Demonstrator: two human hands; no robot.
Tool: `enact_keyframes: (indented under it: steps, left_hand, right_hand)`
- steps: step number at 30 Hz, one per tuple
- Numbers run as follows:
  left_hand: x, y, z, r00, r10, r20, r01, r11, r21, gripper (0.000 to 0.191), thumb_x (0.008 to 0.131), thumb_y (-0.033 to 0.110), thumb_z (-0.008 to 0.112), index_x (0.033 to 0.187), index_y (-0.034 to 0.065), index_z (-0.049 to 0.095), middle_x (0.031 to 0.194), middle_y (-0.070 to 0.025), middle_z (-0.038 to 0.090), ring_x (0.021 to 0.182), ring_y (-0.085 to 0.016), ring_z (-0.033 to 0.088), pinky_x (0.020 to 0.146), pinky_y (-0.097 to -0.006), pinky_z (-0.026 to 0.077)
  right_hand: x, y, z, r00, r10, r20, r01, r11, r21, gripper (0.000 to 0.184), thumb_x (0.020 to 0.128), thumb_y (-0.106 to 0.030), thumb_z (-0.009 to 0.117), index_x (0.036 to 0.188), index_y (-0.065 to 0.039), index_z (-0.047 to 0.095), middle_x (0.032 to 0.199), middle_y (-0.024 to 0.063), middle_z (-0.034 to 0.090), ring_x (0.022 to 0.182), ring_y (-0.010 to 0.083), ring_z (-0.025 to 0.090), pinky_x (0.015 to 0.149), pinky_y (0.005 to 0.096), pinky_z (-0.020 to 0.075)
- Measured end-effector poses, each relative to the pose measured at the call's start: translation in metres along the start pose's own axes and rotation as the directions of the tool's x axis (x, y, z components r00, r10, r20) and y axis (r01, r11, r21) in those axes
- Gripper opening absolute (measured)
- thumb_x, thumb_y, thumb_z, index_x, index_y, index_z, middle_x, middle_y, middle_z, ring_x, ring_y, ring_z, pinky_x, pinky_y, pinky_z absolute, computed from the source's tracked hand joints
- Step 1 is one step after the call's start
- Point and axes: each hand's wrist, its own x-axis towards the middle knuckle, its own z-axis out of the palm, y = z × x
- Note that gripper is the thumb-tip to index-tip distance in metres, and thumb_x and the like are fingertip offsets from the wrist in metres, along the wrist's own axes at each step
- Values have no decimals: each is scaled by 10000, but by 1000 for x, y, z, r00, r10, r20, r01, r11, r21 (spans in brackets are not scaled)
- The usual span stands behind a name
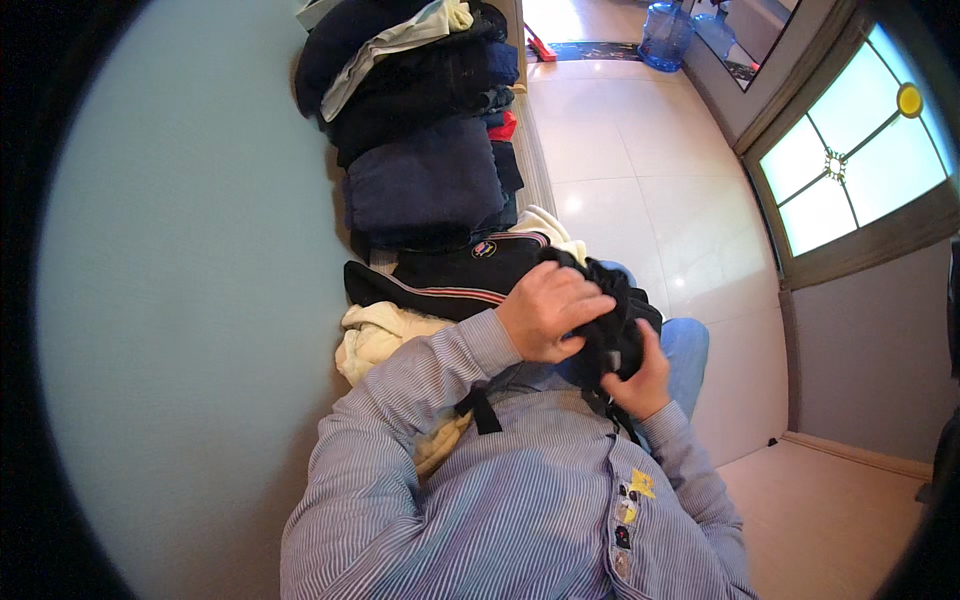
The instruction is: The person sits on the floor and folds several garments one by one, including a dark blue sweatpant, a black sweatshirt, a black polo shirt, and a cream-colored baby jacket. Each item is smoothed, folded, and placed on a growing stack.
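Observation:
Over my lap I hold a bunched black garment (606, 319) between both hands. My left hand (551, 311) grips its near left side from above, with the fingers curled over the cloth. On the right, my right hand (645, 375) has the garment's lower edge between thumb and fingers. A small pale tag (615, 360) shows on the dark cloth. Beside my left wrist lies a black garment with striped trim and a round badge (450, 274). Cream cloth (390, 330) lies partly under my left forearm.
Ahead on the left, a tall stack of folded dark clothes (424, 180) stands against the pale wall (187, 262), with a light garment (382, 56) draped on top. Tiled floor (600, 142) runs along the right. Blue water bottles (664, 37) and a glass-paned door (847, 150) are beyond.

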Motion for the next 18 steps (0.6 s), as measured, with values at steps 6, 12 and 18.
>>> enact_keyframes:
  steps: [6, 12, 18]
  left_hand:
    - [18, -4, 5, 870, -379, -315, 319, 920, -227, 982, 574, 389, 818, 1322, 6, 311, 1288, -206, 413, 1204, -342, 390, 1026, -422, 282]
    - [-3, 16, 27, 766, -489, 417, 350, -226, -909, 1095, 507, 318, 871, 1362, 28, 251, 1342, -138, 391, 1244, -263, 347, 1053, -380, 256]
    - [-16, 26, 26, 710, -360, 606, 519, -313, -795, 956, 503, 209, 853, 1316, 88, 366, 1311, -131, 426, 1211, -293, 389, 1011, -435, 319]
  right_hand:
    - [23, -13, -85, 948, 271, 167, -316, 865, 389, 705, 534, -145, 650, 1188, 38, 459, 1059, 109, 564, 948, 184, 550, 866, 304, 426]
    - [26, 1, -106, 908, 210, 362, -406, 651, 642, 788, 455, -176, 597, 1196, 45, 444, 1146, 134, 527, 1039, 248, 513, 942, 339, 380]
    - [36, 11, -94, 848, 201, 490, -508, 570, 646, 864, 440, -160, 603, 1251, 52, 396, 1190, 146, 509, 1106, 261, 485, 972, 340, 357]
